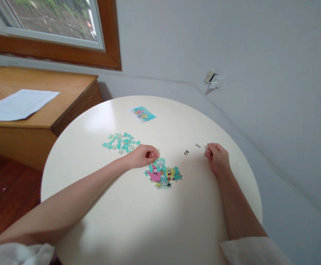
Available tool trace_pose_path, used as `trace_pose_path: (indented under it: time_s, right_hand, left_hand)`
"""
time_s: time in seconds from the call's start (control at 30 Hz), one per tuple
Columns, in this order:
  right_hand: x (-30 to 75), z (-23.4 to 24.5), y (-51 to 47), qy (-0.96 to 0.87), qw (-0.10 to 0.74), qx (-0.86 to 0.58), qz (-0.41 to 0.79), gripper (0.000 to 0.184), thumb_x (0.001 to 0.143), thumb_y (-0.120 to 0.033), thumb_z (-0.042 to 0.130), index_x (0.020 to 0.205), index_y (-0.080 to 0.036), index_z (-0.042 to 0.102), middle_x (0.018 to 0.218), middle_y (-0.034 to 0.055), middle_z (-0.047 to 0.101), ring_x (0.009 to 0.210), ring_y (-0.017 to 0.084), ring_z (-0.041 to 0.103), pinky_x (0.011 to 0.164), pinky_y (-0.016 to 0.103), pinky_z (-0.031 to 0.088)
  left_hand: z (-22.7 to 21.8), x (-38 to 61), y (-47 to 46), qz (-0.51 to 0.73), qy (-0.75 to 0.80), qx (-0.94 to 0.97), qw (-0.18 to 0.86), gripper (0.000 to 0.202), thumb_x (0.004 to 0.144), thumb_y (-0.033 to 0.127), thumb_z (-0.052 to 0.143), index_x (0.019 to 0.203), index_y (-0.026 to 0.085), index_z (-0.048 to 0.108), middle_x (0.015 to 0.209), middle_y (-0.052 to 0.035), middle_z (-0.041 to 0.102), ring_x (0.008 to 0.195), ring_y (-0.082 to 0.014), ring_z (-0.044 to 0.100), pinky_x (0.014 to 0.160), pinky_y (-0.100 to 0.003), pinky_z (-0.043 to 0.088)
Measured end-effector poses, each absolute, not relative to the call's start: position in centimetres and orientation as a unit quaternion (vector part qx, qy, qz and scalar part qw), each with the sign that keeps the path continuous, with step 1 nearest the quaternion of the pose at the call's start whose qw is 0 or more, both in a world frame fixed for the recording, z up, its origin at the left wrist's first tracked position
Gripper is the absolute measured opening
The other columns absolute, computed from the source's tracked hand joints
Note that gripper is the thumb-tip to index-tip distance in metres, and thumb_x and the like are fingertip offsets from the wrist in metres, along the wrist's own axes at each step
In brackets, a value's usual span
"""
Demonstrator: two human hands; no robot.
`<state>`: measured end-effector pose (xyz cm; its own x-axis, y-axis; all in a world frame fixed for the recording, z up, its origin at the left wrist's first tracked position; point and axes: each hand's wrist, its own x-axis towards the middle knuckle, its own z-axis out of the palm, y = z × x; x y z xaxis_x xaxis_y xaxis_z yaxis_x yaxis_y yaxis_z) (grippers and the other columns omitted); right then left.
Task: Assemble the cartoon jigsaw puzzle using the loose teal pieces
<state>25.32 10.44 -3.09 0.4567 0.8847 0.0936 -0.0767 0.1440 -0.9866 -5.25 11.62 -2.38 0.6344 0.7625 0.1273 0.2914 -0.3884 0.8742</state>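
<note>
A partly joined jigsaw puzzle point(160, 173) with a pink starfish, a pale figure and a yellow square character lies at the middle of the table. Just above its top edge rests my left hand point(143, 156), its fingers curled in; whatever they hold, if anything, is hidden. Farther right, my right hand point(217, 157) pinches a small pale puzzle piece point(205, 147) at its fingertips. Two loose pieces lie left of that hand: a dark-and-white piece point(186, 152) and a smaller pale piece point(198, 145). Beyond my left wrist spreads a group of loose turquoise pieces point(118, 142).
A picture card point(143, 114) of the same characters lies near the far side of the round white table point(138, 221). Left of it stands a wooden cabinet point(74, 95) with paper sheets point(22, 104) on top. A wall socket with a plug point(214, 80) is behind.
</note>
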Motion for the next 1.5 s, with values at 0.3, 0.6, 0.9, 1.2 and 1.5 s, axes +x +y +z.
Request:
trace_pose_path:
  time_s: [0.3, 0.6, 0.9, 1.2, 1.5]
  right_hand:
    - [25.1, -2.9, 10.4, -0.369, 0.663, -0.54, 0.364, 0.026, 0.052, -0.029, 0.075, 0.055, -0.017, 0.053, 0.043, -0.0059, 0.041, 0.043, 0.005, 0.034, 0.038, 0.018, 0.026]
    - [25.3, -3.1, 10.5, -0.371, 0.66, -0.539, 0.368, 0.028, 0.054, -0.03, 0.076, 0.057, -0.016, 0.052, 0.045, -0.0055, 0.041, 0.044, 0.004, 0.036, 0.038, 0.018, 0.027]
    - [25.4, -3.1, 10.5, -0.376, 0.656, -0.541, 0.367, 0.028, 0.056, -0.03, 0.075, 0.057, -0.017, 0.051, 0.045, -0.0056, 0.041, 0.044, 0.005, 0.036, 0.038, 0.018, 0.027]
    - [25.3, -3.2, 10.5, -0.368, 0.661, -0.541, 0.368, 0.027, 0.054, -0.03, 0.076, 0.057, -0.016, 0.053, 0.044, -0.0059, 0.041, 0.043, 0.004, 0.035, 0.038, 0.017, 0.027]
    - [25.6, -3.4, 10.6, -0.381, 0.654, -0.544, 0.362, 0.028, 0.056, -0.032, 0.075, 0.057, -0.017, 0.052, 0.044, -0.0059, 0.041, 0.043, 0.004, 0.036, 0.038, 0.017, 0.027]
  left_hand:
    - [-1.6, -5.3, 11.4, 0.24, 0.29, 0.877, 0.299, 0.014, 0.071, 0.006, 0.048, 0.069, 0.015, 0.058, 0.068, 0.0004, 0.056, 0.058, -0.0079, 0.048, 0.059, -0.019, 0.04]
    - [-1.1, -5.3, 11.2, 0.217, 0.266, 0.907, 0.245, 0.017, 0.076, 0.007, 0.046, 0.072, 0.016, 0.059, 0.073, -0.0024, 0.059, 0.066, -0.0114, 0.053, 0.067, -0.022, 0.041]
    - [-1.1, -5.2, 11.2, 0.207, 0.27, 0.911, 0.235, 0.017, 0.077, 0.006, 0.047, 0.073, 0.016, 0.059, 0.075, -0.0029, 0.06, 0.067, -0.0117, 0.054, 0.065, -0.021, 0.04]
    - [-1.1, -4.8, 11.1, 0.192, 0.261, 0.935, 0.142, 0.017, 0.076, 0.007, 0.047, 0.07, 0.016, 0.06, 0.072, -0.0032, 0.059, 0.071, -0.0141, 0.055, 0.066, -0.023, 0.04]
    - [-1.7, -5.0, 11.3, 0.233, 0.283, 0.895, 0.255, 0.017, 0.071, 0.004, 0.048, 0.071, 0.015, 0.061, 0.073, -0.0014, 0.057, 0.063, -0.0092, 0.052, 0.062, -0.02, 0.04]
